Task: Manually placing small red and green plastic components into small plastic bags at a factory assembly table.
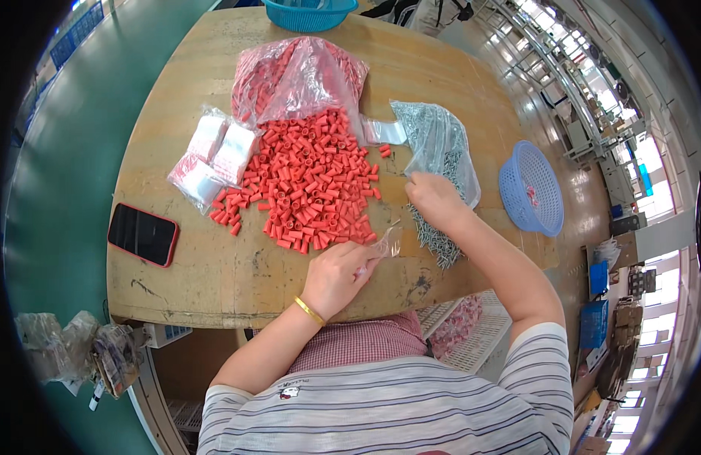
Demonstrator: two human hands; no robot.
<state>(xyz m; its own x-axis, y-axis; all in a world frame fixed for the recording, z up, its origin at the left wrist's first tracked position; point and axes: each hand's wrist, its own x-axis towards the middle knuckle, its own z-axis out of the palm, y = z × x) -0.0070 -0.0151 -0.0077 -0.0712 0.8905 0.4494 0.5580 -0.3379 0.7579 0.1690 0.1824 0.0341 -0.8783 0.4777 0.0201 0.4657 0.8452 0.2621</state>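
My left hand [337, 274] rests on the wooden table [214, 265] near its front edge and pinches a small clear plastic bag [387, 243]. It sits just below a big heap of red plastic caps [309, 178]. My right hand [435, 199] reaches into a pile of silver screws [435, 236] spilling from a clear bag of screws [440, 140]; whether its fingers hold any screws is hidden. A gold bangle [310, 311] circles my left wrist.
A pink-tinted bag of more red caps [297, 76] lies behind the heap. A stack of small empty clear bags [212, 155] is at the left, a red-cased phone [143, 233] at the front left, a blue basket [531, 188] at the right edge, and a teal basket [309, 14] at the back.
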